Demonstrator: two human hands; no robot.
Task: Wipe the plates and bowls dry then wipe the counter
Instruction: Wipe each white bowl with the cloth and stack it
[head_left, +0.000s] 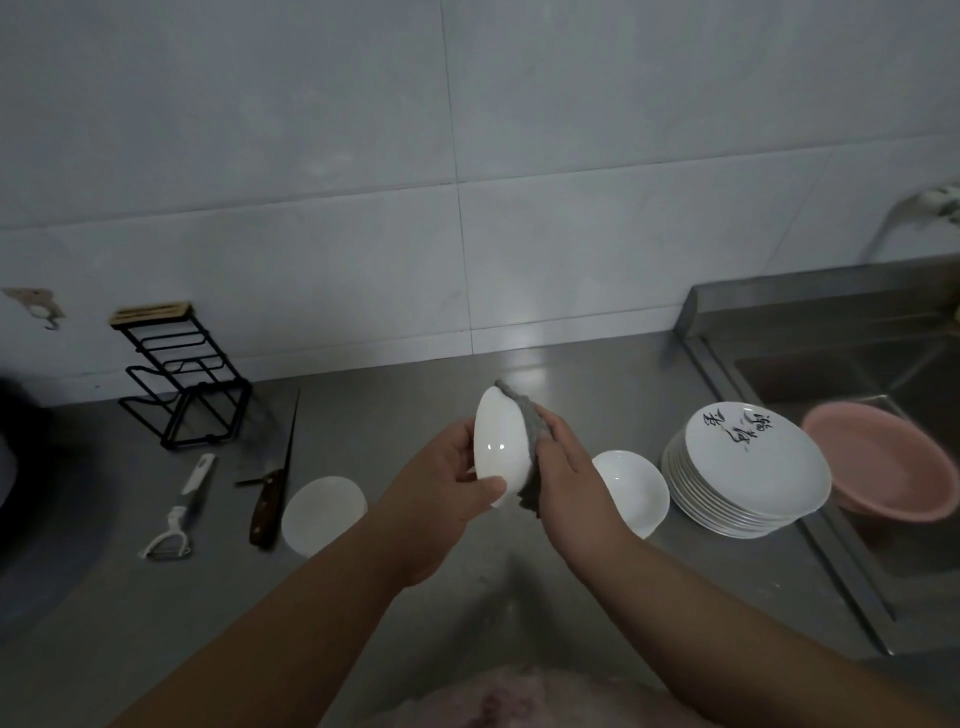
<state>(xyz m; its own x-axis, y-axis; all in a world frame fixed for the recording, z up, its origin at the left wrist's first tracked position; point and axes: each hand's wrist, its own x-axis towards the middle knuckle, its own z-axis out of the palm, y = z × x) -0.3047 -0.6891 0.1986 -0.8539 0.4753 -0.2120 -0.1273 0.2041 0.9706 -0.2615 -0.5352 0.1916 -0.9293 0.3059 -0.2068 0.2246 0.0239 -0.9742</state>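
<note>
White glazed bowl (501, 447) — tipped on its side above the middle of the grey steel bench (467, 597) — is held by the left hand (447, 467), thumb curled over its near rim and fingers behind it. A grey folded cloth (530, 441) is pressed against the bowl's right side by the right hand (563, 457), whose fingers are wrapped over the cloth. Just right of the hands, a second white bowl (636, 488) is set upright on the bench, and beside it a stack of white plates (748, 473) with black brush lettering on the top one. Left of the hands lies a third white bowl (322, 514) — near a wooden-handled knife (270, 499) and a white peeler (179, 514). A pink plastic basin (893, 462) is seen in the steel sink (857, 364) at the right.
</note>
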